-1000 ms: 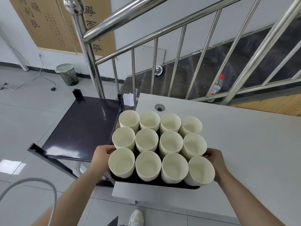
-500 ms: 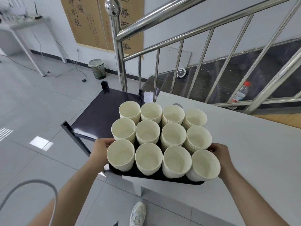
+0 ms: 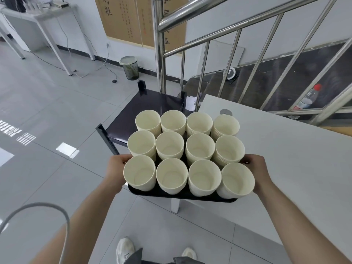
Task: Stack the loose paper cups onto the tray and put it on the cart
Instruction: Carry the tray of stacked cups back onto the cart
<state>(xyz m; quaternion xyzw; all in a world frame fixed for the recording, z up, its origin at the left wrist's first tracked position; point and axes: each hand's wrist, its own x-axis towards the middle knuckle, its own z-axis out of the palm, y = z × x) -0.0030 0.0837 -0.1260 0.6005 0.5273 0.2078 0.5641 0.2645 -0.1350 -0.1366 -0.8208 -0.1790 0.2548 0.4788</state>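
We hold the flat black tray point(image 3: 181, 195) off the surface with both hands, one at each short side. Our left hand point(image 3: 116, 173) grips the left edge, fingers curled under and hidden by the cups; our right hand point(image 3: 257, 172) grips the right edge the same way. The cream paper cup stacks point(image 3: 187, 153) fill the tray in a grid — three rows of four, all upright with mouths up, neighbours touching or nearly so. The tray hangs over the near left corner of the white rectangular table point(image 3: 285, 168) and partly over the grey tiled floor point(image 3: 47, 111). The dark glossy cart shelf point(image 3: 144, 109) lies just beyond the far cups, left of the table — the tray is not resting on it. A stainless steel stair railing point(image 3: 209, 44) rises behind the cart.
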